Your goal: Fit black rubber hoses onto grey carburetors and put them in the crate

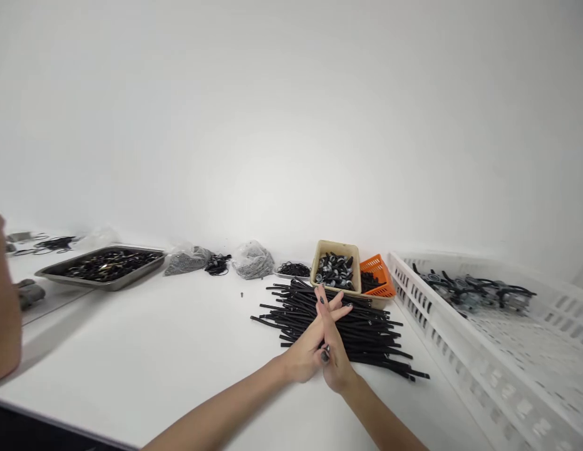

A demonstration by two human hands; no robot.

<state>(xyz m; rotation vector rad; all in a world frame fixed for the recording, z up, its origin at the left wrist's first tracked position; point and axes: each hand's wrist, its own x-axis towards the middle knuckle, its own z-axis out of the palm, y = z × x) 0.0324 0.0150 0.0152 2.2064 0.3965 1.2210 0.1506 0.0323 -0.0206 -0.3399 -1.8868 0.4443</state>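
With both forearms reaching in from the bottom edge, the left hand [300,357] and right hand [337,363] meet palm to palm, fingers outstretched and crossing at the tips. How firmly either is closed, and whether anything lies between the palms, cannot be told. Directly under and behind them: a loose heap of black tubes [380,344] on the white desk [154,351], mostly lying crosswise, ends uneven.

To the right, a white perforated crate [444,322] stands beside the heap; inside, clear-and-black tubing assemblies [483,294] are gathered towards the far side. At far left, a co-worker's bare arm [4,313] shows, partly cut off.

Beyond the tubes: a beige tub [335,245] of black and pale fittings, tilted towards the viewer; just right of it, an orange basket [389,285] with small black pieces. Left of the tub: black rings [294,269] in a shallow dish, two clear plastic bags of small grey parts with a black tangle [218,264] between, then a metal tray [117,282] of dark pieces.
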